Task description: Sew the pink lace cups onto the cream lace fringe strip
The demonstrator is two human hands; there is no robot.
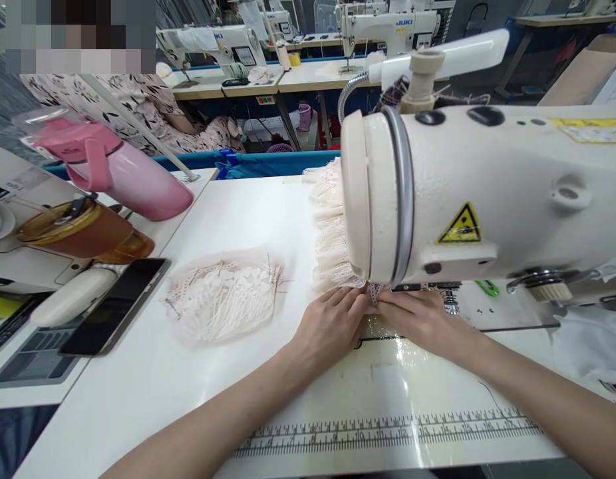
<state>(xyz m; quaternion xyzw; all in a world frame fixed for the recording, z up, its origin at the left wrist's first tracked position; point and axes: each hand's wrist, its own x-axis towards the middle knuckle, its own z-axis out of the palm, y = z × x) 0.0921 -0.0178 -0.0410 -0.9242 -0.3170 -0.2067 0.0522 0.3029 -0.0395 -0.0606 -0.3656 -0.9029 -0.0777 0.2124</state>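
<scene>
Cream ruffled lace fabric [328, 223] lies on the white table, running under the head of a sewing machine [487, 179]. At its near end, my left hand [336, 320] is closed, thumb and fingers pressed on the fabric's edge. Close beside it, my right hand [416, 317] pinches the same edge from the other side, fingers together. A small patterned bit of the fabric shows between the fingertips. The machine head hides the needle area and part of my right fingers. Left of my hands rests a separate lace piece [223, 296] with loose dark threads.
At left are a phone [116, 306], a white computer mouse [73, 296], an amber cup [83, 229] and a pink tumbler [123, 173]. A printed ruler [382, 432] follows the table's near edge. Beyond, a person in a patterned garment [133, 113] sits near other sewing machines [392, 30].
</scene>
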